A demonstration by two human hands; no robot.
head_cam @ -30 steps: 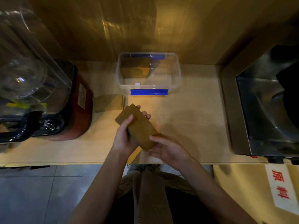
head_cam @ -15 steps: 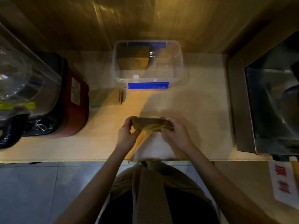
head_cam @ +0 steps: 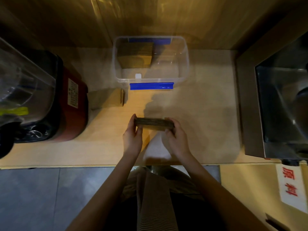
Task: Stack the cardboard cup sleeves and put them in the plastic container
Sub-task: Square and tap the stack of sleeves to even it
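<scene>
I hold a stack of brown cardboard cup sleeves edge-up just above the counter, near its front. My left hand grips its left end and my right hand grips its right end. Straight behind stands the clear plastic container with blue latches, open on top. An earlier stack of sleeves lies inside it at the back left. More sleeves lie on the counter left of the container's front corner.
A red and black appliance with a clear jug stands on the left. A steel machine fills the right side. The wooden counter ends at a front edge just under my wrists; a wooden wall rises behind.
The stack lay flat and slanted in my hands; it is turned onto its edge and squared level, with my hands at either end. My view has tilted down a little.
</scene>
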